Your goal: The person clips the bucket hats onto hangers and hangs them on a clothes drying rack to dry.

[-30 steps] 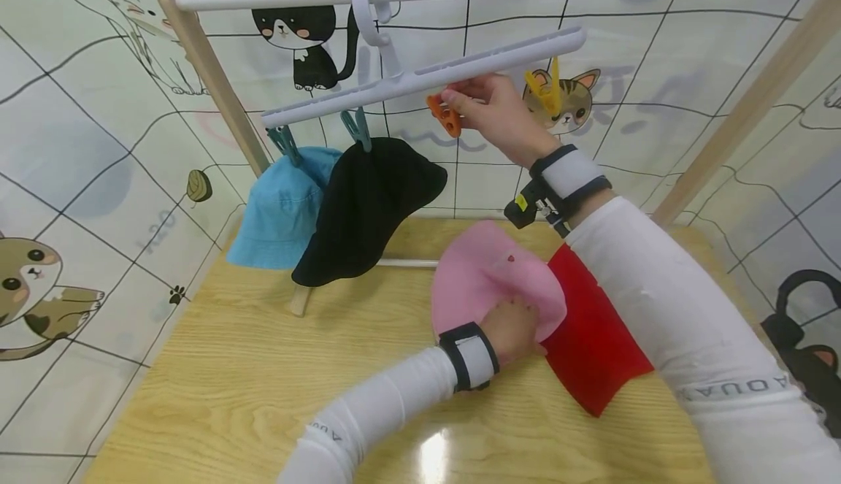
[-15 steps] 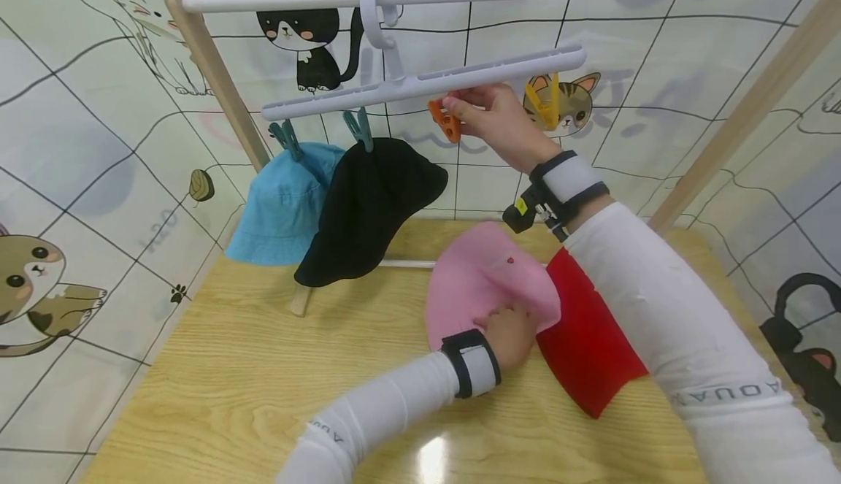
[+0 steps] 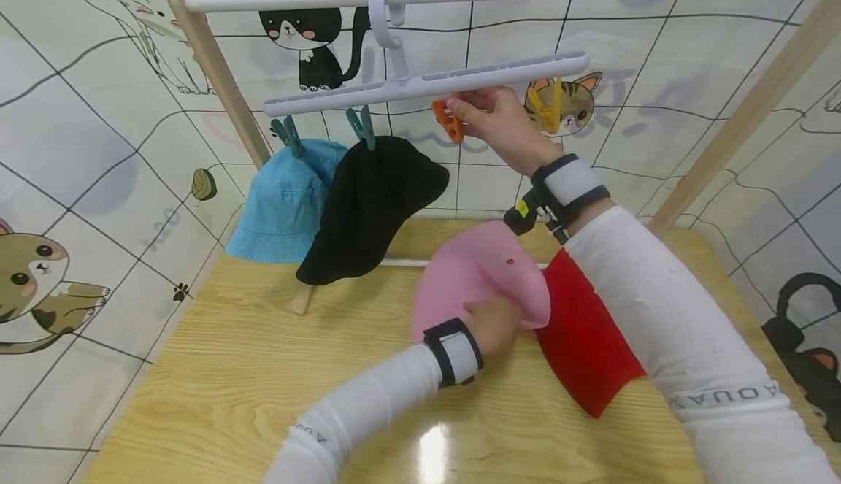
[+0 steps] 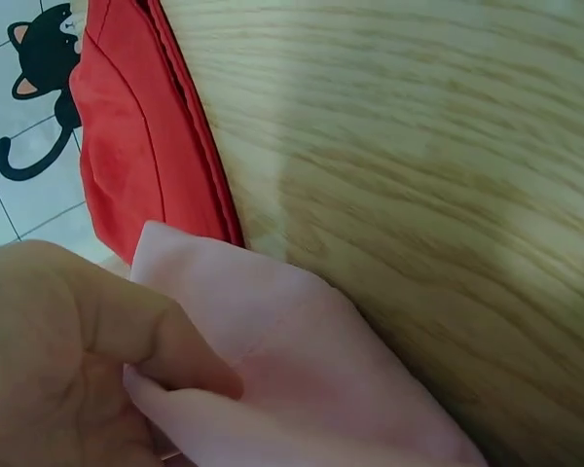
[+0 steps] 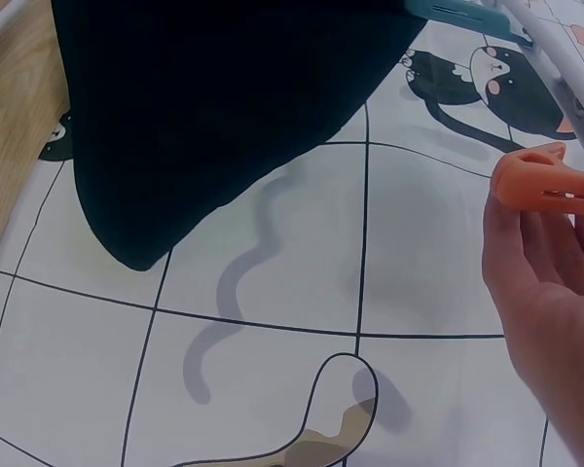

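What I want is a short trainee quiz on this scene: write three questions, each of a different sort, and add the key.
1. Multiple choice. What colour is the clip in the right hand?
a) yellow
b) orange
c) teal

2. True or false: the black hat lies flat on the table.

3. Fill in the missing word: the left hand grips the ____ hat.

Key
1. b
2. False; it hangs below the hanger, held by a teal clip.
3. pink
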The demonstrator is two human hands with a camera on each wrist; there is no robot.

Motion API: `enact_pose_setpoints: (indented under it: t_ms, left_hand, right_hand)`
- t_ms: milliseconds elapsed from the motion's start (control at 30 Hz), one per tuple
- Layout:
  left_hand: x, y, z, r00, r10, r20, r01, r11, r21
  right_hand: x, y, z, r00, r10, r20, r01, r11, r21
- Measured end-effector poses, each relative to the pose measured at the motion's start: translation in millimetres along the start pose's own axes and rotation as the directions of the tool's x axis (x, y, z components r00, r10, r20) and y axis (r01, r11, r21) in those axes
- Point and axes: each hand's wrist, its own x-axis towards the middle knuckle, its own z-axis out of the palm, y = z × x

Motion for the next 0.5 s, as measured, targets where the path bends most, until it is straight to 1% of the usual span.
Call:
enact_pose_setpoints:
  t_ms: [33, 133, 267, 367, 500]
  left_hand:
    - [-0.3, -1.8, -0.6, 1.0, 0.003, 0.004, -0.003, 1.0, 0.004]
    - [0.0, -6.6, -2.3, 1.0, -0.009, 0.009, 0.009, 0.999, -0.037]
    - [1.6, -14.4, -3.2, 1.0, -0.004, 0.031, 0.007, 0.993, -0.114]
    - [2.2, -22.8, -5.2, 0.998, 0.036, 0.048, -0.027, 0.982, -0.185]
    - [0.8, -35.1, -17.1, 0.992, 0.116, 0.043, -0.101, 0.959, -0.263]
  right_hand:
    - [-0.1, 0.3, 0.1, 1.0, 0.0, 0.003, 0.0, 1.0, 0.001]
    - [0.0, 1.1, 0.6, 1.0, -0.001, 0.01, 0.001, 1.0, 0.007]
    - [0.0, 1.1, 1.8, 1.0, -0.005, 0.017, 0.004, 1.0, 0.02]
    - [-1.0, 0.5, 2.6, 1.0, 0.003, 0.025, -0.004, 0.999, 0.034]
    - [-1.0, 0.1, 2.8, 0.999, 0.003, 0.036, -0.005, 0.998, 0.055]
